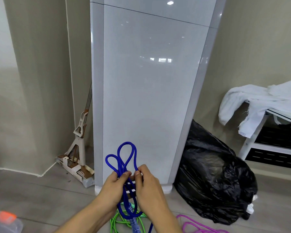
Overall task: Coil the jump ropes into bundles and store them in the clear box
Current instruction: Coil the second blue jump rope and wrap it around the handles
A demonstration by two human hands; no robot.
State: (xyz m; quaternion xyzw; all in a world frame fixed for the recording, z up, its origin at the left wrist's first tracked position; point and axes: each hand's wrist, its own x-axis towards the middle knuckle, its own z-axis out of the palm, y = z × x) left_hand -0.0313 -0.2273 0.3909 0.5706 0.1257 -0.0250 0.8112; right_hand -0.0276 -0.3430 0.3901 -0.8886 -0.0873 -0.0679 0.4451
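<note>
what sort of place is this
Most likely a utility corner of a home: a sponge mop leans by the wall, a full black rubbish bag sits on the tiled floor, and white cloths drape a rack.

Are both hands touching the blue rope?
Touching. The head view shows the left hand and right hand both pinching the blue rope below its loops.

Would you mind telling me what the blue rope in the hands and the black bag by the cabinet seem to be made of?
The blue rope is probably a matte woven or rubbery cord: no shine, soft rounded loops. The black bag looks like thin glossy plastic film: crumpled folds catch bright highlights.
</note>
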